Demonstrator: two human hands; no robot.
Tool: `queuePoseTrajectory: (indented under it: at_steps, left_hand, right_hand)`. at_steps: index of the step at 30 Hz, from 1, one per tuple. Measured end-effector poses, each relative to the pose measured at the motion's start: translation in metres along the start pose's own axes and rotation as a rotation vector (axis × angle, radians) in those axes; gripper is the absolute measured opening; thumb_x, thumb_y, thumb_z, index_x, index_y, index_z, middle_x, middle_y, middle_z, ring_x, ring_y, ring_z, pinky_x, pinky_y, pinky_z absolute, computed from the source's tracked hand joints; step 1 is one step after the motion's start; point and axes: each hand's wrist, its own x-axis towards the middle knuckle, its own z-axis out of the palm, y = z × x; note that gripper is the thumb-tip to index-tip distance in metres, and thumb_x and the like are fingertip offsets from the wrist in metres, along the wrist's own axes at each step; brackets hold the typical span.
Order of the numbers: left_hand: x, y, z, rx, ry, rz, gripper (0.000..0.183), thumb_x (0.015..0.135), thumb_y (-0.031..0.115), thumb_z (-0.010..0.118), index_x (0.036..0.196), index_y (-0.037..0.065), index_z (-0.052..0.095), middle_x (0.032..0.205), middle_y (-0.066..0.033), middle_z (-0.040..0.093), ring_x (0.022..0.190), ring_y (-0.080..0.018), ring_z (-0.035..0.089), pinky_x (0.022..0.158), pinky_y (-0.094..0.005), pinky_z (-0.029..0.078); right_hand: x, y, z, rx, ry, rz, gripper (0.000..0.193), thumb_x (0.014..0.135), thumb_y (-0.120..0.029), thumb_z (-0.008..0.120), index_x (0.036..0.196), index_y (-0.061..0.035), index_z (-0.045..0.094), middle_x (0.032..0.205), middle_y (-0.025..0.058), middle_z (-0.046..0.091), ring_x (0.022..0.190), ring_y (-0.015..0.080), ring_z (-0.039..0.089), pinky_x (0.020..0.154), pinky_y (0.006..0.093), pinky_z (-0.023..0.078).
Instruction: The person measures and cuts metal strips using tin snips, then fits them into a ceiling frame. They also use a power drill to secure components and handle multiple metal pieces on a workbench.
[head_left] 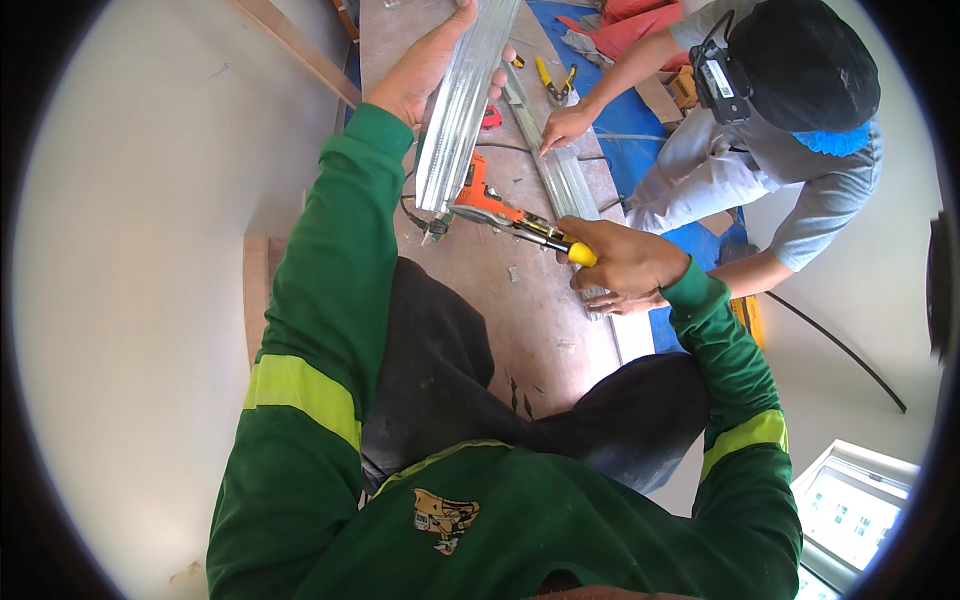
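Note:
My left hand point(425, 75) is wrapped round a shiny galvanized metal channel point(465, 105), its fingertips showing on the far side. The channel slants up out of the picture, its near end over the board point(510, 340). In my right hand point(630, 257) are tin snips point(540, 236) with yellow and black handles. Their blades reach the channel's near end; whether they bite into the metal I cannot tell. Just behind the blades lies an orange power tool point(474, 184), partly hidden by the channel and snips.
At the right a co-worker point(800, 130) bends over, both hands on another metal channel point(562, 178). A red tape measure point(491, 118) and yellow-handled pliers point(556, 82) lie beyond. Black cable point(505, 147) crosses the board. Blue sheeting point(640, 165) covers the floor; a wall point(150, 250) stands left.

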Motion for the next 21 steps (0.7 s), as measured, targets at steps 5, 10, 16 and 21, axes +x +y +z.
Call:
queuePoseTrajectory:
  at_steps: [5, 10, 16, 21]
  left_hand:
    - [0.009, -0.013, -0.005, 0.026, -0.024, 0.045, 0.075, 0.105, 0.073, 0.049, 0.146, 0.011, 0.057, 0.106, -0.0074, 0.068, 0.080, -0.0154, 0.066, 0.070, -0.0320, 0.061]
    - [0.016, -0.019, -0.011, 0.003, -0.059, 0.073, 0.075, 0.105, 0.073, 0.049, 0.147, 0.012, 0.057, 0.107, -0.0065, 0.069, 0.081, -0.0142, 0.067, 0.071, -0.0322, 0.061]
    - [0.019, -0.020, -0.010, 0.026, -0.027, 0.051, 0.076, 0.105, 0.074, 0.049, 0.146, 0.011, 0.058, 0.106, -0.0068, 0.069, 0.081, -0.0145, 0.067, 0.071, -0.0323, 0.062]
    - [0.020, -0.021, 0.001, 0.031, -0.051, 0.017, 0.079, 0.104, 0.076, 0.049, 0.145, 0.009, 0.058, 0.107, -0.0066, 0.069, 0.082, -0.0137, 0.067, 0.071, -0.0315, 0.062]
  right_hand:
    - [0.000, 0.000, -0.001, -0.020, 0.005, -0.007, 0.057, 0.084, -0.015, 0.071, 0.135, 0.0016, 0.053, 0.108, 0.0161, 0.066, 0.099, 0.0315, 0.063, 0.091, 0.0447, 0.051]
    - [-0.001, 0.004, -0.001, -0.034, -0.004, 0.008, 0.055, 0.084, -0.017, 0.071, 0.133, 0.0015, 0.053, 0.108, 0.0189, 0.066, 0.099, 0.0339, 0.063, 0.090, 0.0453, 0.051]
    - [-0.003, 0.010, -0.001, -0.040, 0.008, 0.023, 0.059, 0.085, -0.017, 0.071, 0.138, 0.0014, 0.052, 0.109, 0.0198, 0.066, 0.101, 0.0344, 0.064, 0.091, 0.0449, 0.051]
    - [-0.001, 0.006, -0.002, -0.028, 0.013, 0.021, 0.063, 0.085, -0.018, 0.073, 0.141, 0.0015, 0.051, 0.111, 0.0204, 0.066, 0.102, 0.0352, 0.064, 0.092, 0.0459, 0.051]
